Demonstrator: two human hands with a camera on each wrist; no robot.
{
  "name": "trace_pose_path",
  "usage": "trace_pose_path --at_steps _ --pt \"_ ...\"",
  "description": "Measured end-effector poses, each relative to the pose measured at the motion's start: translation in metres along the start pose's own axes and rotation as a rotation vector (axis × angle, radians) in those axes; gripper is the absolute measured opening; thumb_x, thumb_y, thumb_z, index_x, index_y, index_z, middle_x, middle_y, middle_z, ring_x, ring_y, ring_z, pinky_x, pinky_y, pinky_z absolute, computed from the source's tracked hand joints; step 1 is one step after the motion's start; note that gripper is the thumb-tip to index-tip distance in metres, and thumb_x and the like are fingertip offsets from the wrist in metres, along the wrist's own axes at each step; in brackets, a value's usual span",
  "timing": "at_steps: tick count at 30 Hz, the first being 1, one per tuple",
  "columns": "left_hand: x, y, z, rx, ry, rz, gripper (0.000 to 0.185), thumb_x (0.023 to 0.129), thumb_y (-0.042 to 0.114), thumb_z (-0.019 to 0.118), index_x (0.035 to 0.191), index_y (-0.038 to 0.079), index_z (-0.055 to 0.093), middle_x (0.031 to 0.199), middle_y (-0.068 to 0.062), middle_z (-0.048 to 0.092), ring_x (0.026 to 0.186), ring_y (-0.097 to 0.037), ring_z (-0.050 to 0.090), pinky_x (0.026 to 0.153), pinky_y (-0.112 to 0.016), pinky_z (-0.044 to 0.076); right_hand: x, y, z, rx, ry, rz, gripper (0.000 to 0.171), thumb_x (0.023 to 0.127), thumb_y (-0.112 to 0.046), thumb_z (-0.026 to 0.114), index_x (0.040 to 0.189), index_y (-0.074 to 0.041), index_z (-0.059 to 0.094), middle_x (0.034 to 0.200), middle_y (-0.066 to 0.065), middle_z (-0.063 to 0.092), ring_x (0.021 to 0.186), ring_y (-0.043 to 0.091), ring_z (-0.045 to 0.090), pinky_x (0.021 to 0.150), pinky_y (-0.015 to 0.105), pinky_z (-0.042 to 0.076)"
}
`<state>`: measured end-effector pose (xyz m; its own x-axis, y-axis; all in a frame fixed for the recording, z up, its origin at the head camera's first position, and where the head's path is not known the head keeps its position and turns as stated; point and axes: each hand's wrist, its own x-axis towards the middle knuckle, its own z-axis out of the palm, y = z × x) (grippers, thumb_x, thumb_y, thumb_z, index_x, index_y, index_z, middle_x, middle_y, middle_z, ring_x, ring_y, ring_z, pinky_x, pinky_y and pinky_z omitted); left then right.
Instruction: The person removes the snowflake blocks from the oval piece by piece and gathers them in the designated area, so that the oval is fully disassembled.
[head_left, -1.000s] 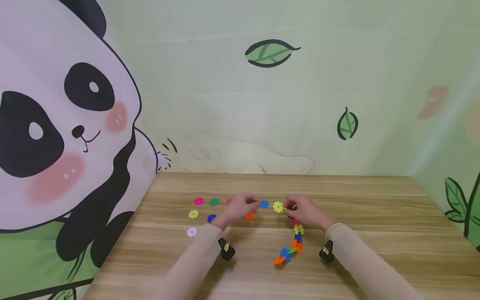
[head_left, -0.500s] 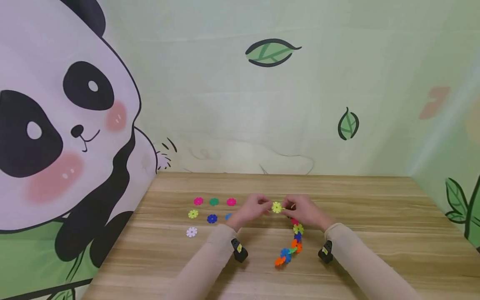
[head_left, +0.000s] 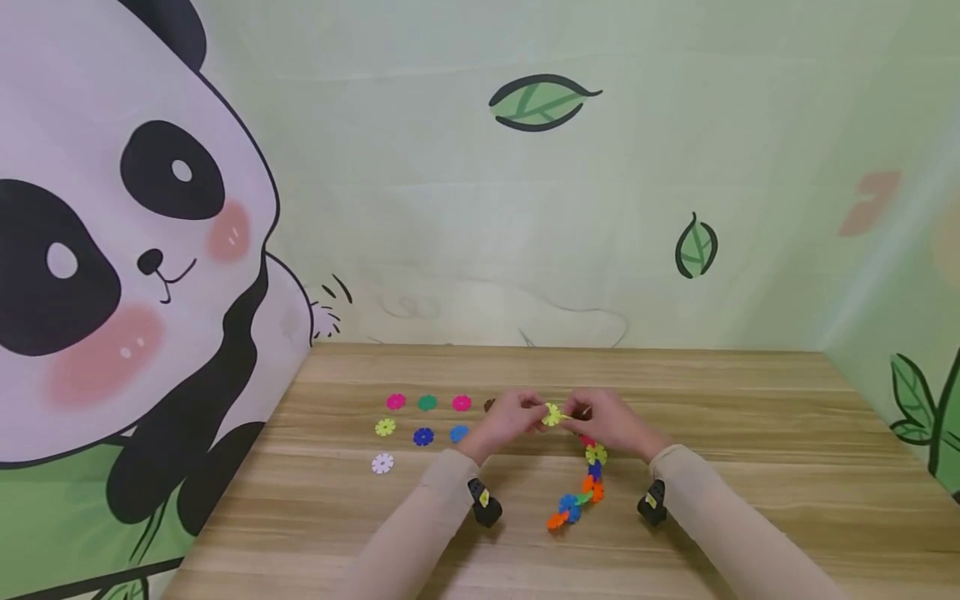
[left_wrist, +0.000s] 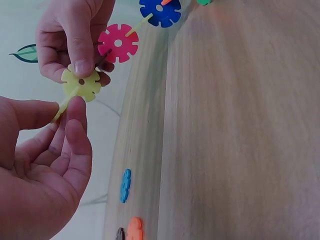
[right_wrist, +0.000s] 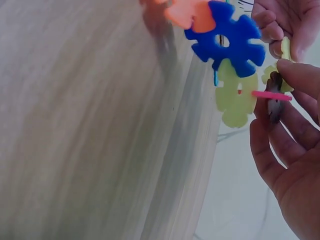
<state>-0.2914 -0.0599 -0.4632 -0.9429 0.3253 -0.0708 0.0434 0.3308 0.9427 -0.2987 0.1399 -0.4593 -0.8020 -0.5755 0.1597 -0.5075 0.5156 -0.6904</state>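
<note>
In the head view my left hand [head_left: 513, 419] pinches the yellow snowflake disc [head_left: 552, 414] at the free end of a chain of slotted plastic discs. The left wrist view shows its thumb and fingers on this disc, which stands edge-on there. My right hand [head_left: 609, 419] grips the neighbouring yellow disc [left_wrist: 82, 86], thumb on its face, with a dark brown disc [right_wrist: 274, 97] among its fingers. From there the chain runs on through a pink disc [left_wrist: 118, 43] and a blue disc [right_wrist: 225, 39], curving toward the near side to an orange disc [head_left: 557, 521].
Loose snowflake discs lie on the wooden table [head_left: 750, 467] left of the hands: pink [head_left: 396, 402], green [head_left: 427, 402], yellow [head_left: 385, 427], dark blue [head_left: 423, 436] and white [head_left: 382, 463]. A light blue disc [left_wrist: 125, 185] and an orange disc [left_wrist: 134, 229] show below my left hand.
My left hand has moved right, from beside a blue disc to the yellow end disc, and now pinches it. My right hand has stayed almost in place with the chain.
</note>
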Motion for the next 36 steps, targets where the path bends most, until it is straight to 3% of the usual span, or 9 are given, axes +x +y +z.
trace_pose_path --at_steps 7,15,23,30,36 --pt "0.003 -0.005 0.004 -0.046 0.004 -0.028 0.02 0.091 0.011 0.061 0.105 -0.002 0.062 0.089 -0.008 0.065 0.081 -0.019 0.065 0.077 -0.039 0.052 0.001 0.004 0.0 -0.026 0.002 -0.027 0.005 0.085 -0.009 0.07 0.087 -0.007 0.066 0.082 -0.007 0.063 0.075 0.011 0.057 0.068 0.026 0.05" --pt "0.001 -0.008 0.007 -0.113 0.032 -0.059 0.016 0.087 0.009 0.066 0.097 -0.003 0.062 0.081 -0.004 0.063 0.076 -0.016 0.058 0.078 -0.039 0.05 0.001 0.001 -0.001 -0.053 -0.015 -0.051 0.005 0.084 -0.007 0.071 0.087 -0.008 0.066 0.082 -0.006 0.062 0.073 0.01 0.055 0.067 0.026 0.049" --pt "0.004 -0.006 0.01 -0.099 0.085 -0.074 0.008 0.086 0.005 0.066 0.087 0.0 0.059 0.075 -0.003 0.058 0.068 -0.016 0.049 0.059 -0.025 0.041 0.0 0.0 -0.002 -0.059 -0.027 -0.043 0.004 0.085 -0.006 0.069 0.088 -0.005 0.066 0.081 -0.004 0.062 0.072 0.01 0.054 0.066 0.026 0.048" --pt "0.003 0.0 0.011 -0.053 0.133 -0.099 0.007 0.085 0.003 0.065 0.085 0.001 0.059 0.078 -0.003 0.056 0.068 -0.014 0.046 0.057 -0.023 0.038 0.0 0.002 -0.005 -0.048 -0.028 -0.046 0.006 0.087 -0.007 0.068 0.089 -0.002 0.066 0.082 0.002 0.064 0.07 0.01 0.054 0.063 0.025 0.048" --pt "0.003 0.001 0.009 -0.015 0.182 -0.087 0.01 0.082 0.002 0.067 0.081 0.001 0.057 0.076 -0.002 0.051 0.066 -0.015 0.042 0.055 -0.024 0.034 0.0 0.003 -0.006 -0.084 -0.013 -0.04 0.006 0.087 -0.009 0.069 0.089 -0.004 0.067 0.081 -0.004 0.063 0.07 0.009 0.054 0.064 0.026 0.048"
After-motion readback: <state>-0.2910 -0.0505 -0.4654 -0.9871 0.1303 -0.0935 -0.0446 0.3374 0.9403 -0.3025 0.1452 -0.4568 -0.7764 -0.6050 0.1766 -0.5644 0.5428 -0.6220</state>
